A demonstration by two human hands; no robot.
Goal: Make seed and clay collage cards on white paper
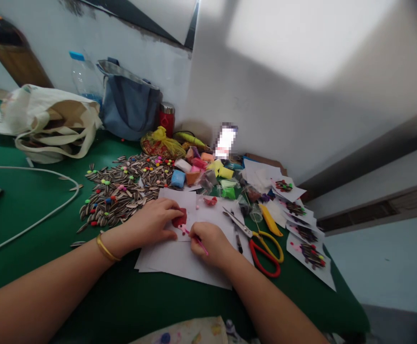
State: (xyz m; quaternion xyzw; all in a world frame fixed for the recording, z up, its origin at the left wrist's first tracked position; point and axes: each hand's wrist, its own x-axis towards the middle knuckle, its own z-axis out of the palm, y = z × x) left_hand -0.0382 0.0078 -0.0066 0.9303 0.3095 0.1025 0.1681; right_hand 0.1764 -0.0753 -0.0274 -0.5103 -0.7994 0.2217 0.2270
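My left hand [154, 220] lies across a small white card [184, 237], thumb apart from the fingers, with the fingertips at a flat dark red clay piece [180, 218]. A pink clay shape [183, 229] with small dark dots sits just below the red clay. My right hand [210, 243] is closed around a thin pink stick tool [202, 246], its tip close to the pink clay. White paper sheets [194, 267] lie under both hands. A lump of red clay [210, 201] rests on the paper beyond them.
Right of the paper are scissors [261, 243], a black pen [237, 236] and a yellow cutter [271, 220]. Cards with seed-covered figures [312, 255] line the right edge. Sunflower seeds [118, 200] are heaped at left. Clay packs [193, 178], bags [131, 102] and a phone [226, 141] stand behind.
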